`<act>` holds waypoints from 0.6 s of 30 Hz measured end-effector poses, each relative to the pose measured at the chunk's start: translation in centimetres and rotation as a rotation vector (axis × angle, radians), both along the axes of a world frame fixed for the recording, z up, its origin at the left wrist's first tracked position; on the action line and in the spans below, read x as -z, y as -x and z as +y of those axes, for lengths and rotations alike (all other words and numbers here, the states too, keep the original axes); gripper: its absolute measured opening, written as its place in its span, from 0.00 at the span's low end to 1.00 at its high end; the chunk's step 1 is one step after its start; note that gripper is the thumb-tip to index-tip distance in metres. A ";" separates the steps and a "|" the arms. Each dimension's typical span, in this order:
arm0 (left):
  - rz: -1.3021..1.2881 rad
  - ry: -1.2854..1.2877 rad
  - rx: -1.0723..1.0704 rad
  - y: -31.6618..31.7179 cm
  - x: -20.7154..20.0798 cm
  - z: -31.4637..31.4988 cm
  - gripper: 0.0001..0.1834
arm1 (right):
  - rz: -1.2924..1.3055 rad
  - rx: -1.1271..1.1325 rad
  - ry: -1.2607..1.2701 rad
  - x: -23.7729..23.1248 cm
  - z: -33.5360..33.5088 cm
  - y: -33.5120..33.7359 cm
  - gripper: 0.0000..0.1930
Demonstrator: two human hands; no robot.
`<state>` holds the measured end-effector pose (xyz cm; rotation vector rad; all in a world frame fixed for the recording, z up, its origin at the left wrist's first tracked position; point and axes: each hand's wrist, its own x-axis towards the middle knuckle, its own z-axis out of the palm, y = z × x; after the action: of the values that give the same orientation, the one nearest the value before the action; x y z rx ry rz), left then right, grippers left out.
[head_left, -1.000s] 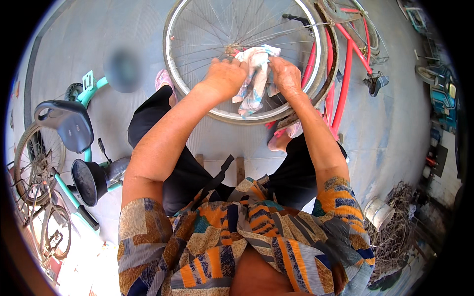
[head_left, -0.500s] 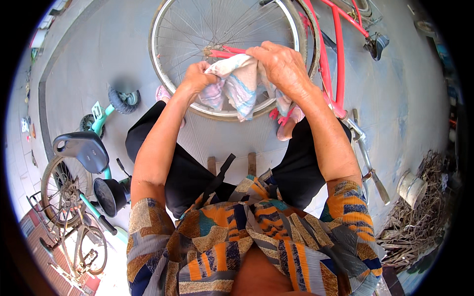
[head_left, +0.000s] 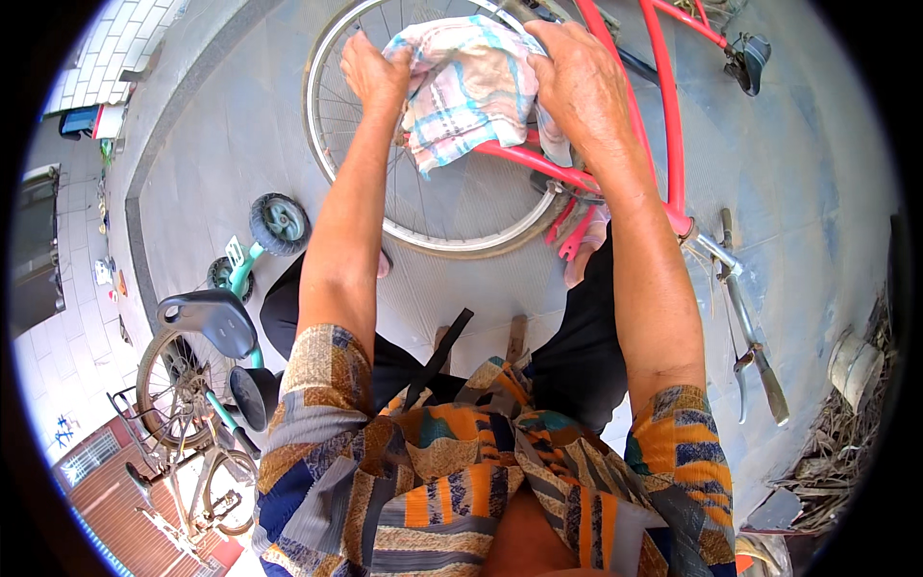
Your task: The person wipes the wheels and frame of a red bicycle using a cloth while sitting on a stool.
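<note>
Head view: a soft, crumpled checked cloth (head_left: 471, 87) of pale pink, white and teal lies at the upper centre of the frame, draped over the red tubular bicycle frame (head_left: 663, 125) and the spoked metal wheel (head_left: 433, 207). The left hand (head_left: 373, 72) pinches its left edge with closed fingers, and the right hand (head_left: 577, 82) clamps down on its right side, fingertips hidden in the folds. The wheel's top is cut off by the frame edge.

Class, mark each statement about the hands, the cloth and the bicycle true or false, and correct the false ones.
1. Both hands grip the cloth. True: left hand, right hand.
2. The cloth is plain black. False: it is pale with coloured checks.
3. The bicycle frame is red. True.
4. The wheel has solid plastic instead of spokes. False: thin spokes show.
5. A small teal cycle stands to the person's left. True.
</note>
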<state>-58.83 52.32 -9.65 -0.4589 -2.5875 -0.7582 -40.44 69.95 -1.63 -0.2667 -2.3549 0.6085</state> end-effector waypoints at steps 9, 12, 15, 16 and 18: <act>-0.088 0.046 0.216 -3.7 6.9 4.9 0.21 | -0.156 -0.027 0.137 -0.1 2.7 -2.2 0.11; 0.103 0.037 0.422 -1.9 5.3 7.8 0.18 | -0.268 -0.062 0.059 -0.1 2.9 -3.1 0.09; 0.148 0.192 0.445 -0.5 3.9 9.9 0.16 | -0.393 -0.112 0.059 -0.1 2.7 -3.5 0.08; 0.037 0.197 0.398 -0.4 3.8 10.2 0.15 | -0.441 -0.135 0.057 -0.1 2.7 -3.5 0.08; -0.180 0.204 0.293 -0.5 4.2 9.9 0.14 | -0.487 -0.149 0.049 -0.1 2.6 -3.5 0.08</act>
<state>-58.38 62.24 -13.85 -0.8847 -2.8161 -0.6555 -36.97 72.53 -1.49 -0.2887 -2.8497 0.7383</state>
